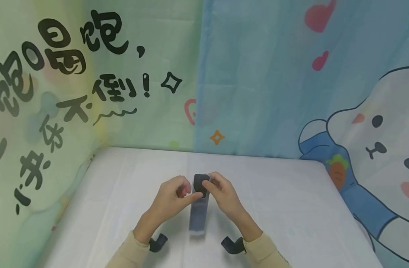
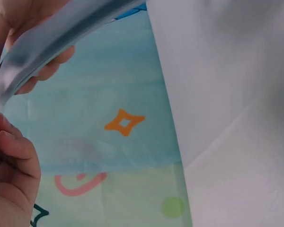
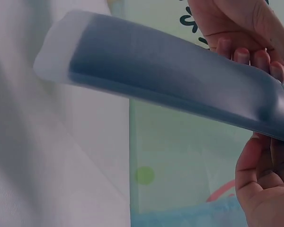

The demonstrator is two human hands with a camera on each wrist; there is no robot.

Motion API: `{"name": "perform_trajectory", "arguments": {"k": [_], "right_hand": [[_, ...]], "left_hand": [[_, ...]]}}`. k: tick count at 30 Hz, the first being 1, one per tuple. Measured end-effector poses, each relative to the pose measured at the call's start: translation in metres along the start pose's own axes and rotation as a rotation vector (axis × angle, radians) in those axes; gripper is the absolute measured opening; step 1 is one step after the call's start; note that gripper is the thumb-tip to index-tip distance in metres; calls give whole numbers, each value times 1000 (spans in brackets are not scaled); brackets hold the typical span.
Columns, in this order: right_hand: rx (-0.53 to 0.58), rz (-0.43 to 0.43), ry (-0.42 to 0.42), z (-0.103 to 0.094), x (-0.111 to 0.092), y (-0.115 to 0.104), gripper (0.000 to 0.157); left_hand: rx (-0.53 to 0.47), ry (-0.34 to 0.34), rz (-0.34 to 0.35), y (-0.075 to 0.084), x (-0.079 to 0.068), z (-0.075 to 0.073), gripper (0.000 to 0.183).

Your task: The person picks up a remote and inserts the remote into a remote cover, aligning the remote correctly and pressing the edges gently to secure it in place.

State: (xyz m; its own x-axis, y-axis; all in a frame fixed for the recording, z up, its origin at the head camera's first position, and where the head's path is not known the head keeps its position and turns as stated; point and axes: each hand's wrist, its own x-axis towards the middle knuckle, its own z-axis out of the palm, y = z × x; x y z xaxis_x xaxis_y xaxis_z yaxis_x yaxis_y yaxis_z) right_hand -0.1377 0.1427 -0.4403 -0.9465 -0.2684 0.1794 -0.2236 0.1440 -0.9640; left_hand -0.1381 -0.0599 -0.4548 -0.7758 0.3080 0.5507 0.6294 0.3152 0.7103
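Note:
A long, narrow dark-blue item in a clear plastic sleeve (image 1: pixel 199 216) stands out from the hands in the middle of the head view. Its upper end is a black block-like part (image 1: pixel 198 183). My left hand (image 1: pixel 171 195) pinches this end, thumb across the black part and the other fingers curled at the left edge. On the opposite side my right hand (image 1: pixel 227 196) holds it with the thumb in front and fingers behind. In the right wrist view the sleeve (image 3: pixel 156 66) slants across, its far end pale and see-through. What kind of item it is, I cannot tell.
A white-covered table (image 1: pixel 274 208) lies below the hands. Behind it hangs a printed cloth backdrop (image 1: pixel 251 93) with lettering and a cartoon animal. Black wrist mounts (image 1: pixel 233 245) sit beside both sleeve cuffs.

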Motion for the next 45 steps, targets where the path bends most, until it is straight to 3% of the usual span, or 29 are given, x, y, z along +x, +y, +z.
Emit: {"name": "perform_trajectory", "arguments": {"k": [3,10,17,21,25,30,35,40,45], "right_hand": [[1,-3,-10,-1,1,1,19],[16,-1,-20,-1,2,2,20],[80,-47,-103,0,0,2,20],[103,-61,-151,0,0,2,21],[114,-72,-173,-2,0,3,21],[222,-115,-246,-3,0,4,25],[271,-171,-312,-5,2,4,27],[210,-167,-303,-7,4,0,27],[134,-123,-269,-8,2,3,24]], "left_hand": [[39,-34,25,0,3,-1,35],[103,-132,-51,1,8,-3,38],[129,-240,-46,-1,7,-4,40],[-28,-286,-43,-1,6,-7,35],[-222,-335,-82,-3,6,-9,30],[-402,-403,-111,-5,5,-14,22],[-468,-406,-89,-4,5,-18,19],[-343,-332,-94,-6,8,-22,22],[120,-274,13,-1,13,-24,25]]}}
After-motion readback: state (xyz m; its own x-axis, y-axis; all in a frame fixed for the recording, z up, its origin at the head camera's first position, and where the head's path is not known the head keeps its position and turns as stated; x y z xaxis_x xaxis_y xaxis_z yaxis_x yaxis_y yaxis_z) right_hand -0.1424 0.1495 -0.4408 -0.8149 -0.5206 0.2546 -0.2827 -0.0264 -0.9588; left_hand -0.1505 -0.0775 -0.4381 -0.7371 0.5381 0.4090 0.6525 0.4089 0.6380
